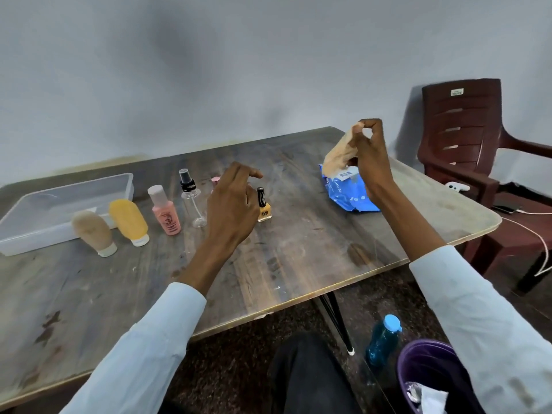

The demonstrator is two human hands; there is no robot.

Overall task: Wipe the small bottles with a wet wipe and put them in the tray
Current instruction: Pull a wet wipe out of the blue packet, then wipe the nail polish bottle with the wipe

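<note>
My right hand (pixel 370 153) pinches a wet wipe (pixel 339 155) and holds it stretched up out of the blue wipe pack (pixel 348 194) on the table. My left hand (pixel 233 201) hovers open above the row of bottles, holding nothing. In the row stand a beige tube (pixel 92 231), a yellow tube (pixel 128 221), a pink bottle (pixel 165 213), a clear spray bottle (pixel 192 201) and a yellow nail polish (pixel 263 209). A small pink-capped bottle (pixel 215 181) is mostly hidden behind my left hand. The clear plastic tray (pixel 30 234) lies at the far left.
The wooden table (pixel 298 258) ends close on the right. Beyond it a brown plastic chair (pixel 466 138) carries a white device (pixel 457 186) and a cable. On the floor are a blue water bottle (pixel 383 339) and a purple bin (pixel 418 366).
</note>
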